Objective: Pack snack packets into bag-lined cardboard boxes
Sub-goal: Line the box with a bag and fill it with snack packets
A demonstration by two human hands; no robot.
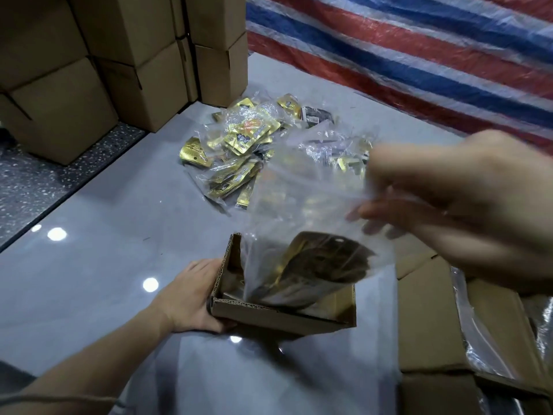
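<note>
Many loose packets behind clear bag, right hand pinching it, left hand gripping box

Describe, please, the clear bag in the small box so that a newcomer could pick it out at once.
Over the grey floor, the left hand grips a small open box. The bag rises from that box, its top pinched by the right hand. Unlike the bagged packets piled beyond, it hangs upright, with gold packets at its bottom.
</note>
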